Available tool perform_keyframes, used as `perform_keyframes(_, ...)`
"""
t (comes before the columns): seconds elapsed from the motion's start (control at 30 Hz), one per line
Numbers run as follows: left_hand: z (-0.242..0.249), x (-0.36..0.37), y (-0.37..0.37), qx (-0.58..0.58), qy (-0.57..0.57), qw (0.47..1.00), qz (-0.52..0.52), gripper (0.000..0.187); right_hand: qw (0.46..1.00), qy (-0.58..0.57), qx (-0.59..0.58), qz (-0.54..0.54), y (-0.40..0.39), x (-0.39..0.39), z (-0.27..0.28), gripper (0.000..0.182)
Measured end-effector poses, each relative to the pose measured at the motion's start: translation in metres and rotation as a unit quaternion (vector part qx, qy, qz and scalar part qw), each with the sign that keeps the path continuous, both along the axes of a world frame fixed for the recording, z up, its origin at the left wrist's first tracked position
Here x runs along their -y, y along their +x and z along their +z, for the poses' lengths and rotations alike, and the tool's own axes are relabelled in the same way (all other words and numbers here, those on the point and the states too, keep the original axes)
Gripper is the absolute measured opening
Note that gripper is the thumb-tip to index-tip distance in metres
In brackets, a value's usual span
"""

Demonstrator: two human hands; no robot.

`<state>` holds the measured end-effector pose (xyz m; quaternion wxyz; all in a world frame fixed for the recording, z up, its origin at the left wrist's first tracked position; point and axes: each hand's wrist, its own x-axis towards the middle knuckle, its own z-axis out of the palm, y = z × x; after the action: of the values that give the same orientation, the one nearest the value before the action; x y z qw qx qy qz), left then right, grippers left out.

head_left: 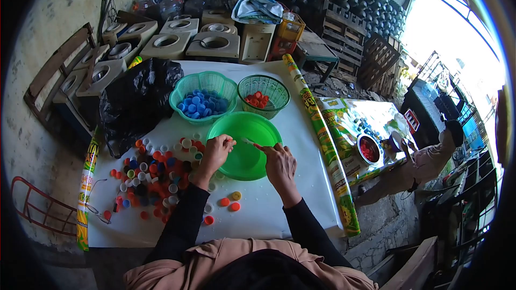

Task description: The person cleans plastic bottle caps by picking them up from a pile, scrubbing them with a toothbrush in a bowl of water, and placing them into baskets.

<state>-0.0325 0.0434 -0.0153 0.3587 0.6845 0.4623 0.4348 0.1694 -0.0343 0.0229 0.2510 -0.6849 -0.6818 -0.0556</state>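
Over the green basin (244, 172), my left hand (214, 156) pinches its fingertips together. Something small and reddish shows there, too small to name. My right hand (280, 167) is closed around the red handle of a small brush (250, 142), whose pale head points toward my left fingertips. Loose bottle caps (156, 169) in red, orange, white, blue and black lie in a heap left of the basin. Behind it, a light green basket (177, 96) holds blue caps (201, 104). A darker green basket (284, 92) holds several red caps (257, 100).
A black plastic bag (137, 96) lies at the table's back left. Eyeglasses (98, 209) rest near the left edge. Rolled printed sheeting (322, 147) lines the right edge. Beyond it, another person (424, 164) is beside a second table with a bowl of red pieces (368, 149).
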Motion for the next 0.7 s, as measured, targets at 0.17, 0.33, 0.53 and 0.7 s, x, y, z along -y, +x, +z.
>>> perform_keyframes(0.17,-0.005,-0.009,-0.003,0.036,-0.047,0.998,0.003,0.028,0.997,0.011,-0.077,0.017,-0.004,0.014,0.014,0.019)
perform_keyframes(0.33,0.001,-0.012,-0.001,0.020,-0.091,0.996,0.007,0.034,0.994,-0.024,-0.107,-0.001,-0.013,0.028,0.025,0.018)
perform_keyframes(0.53,0.009,-0.010,0.001,0.006,-0.118,0.993,0.009,0.036,0.999,0.030,-0.030,0.027,0.002,0.009,-0.001,0.021)
perform_keyframes(0.7,0.013,-0.011,0.003,0.010,-0.136,0.990,0.020,0.035,0.996,0.041,-0.080,0.027,-0.012,0.037,0.036,0.016)
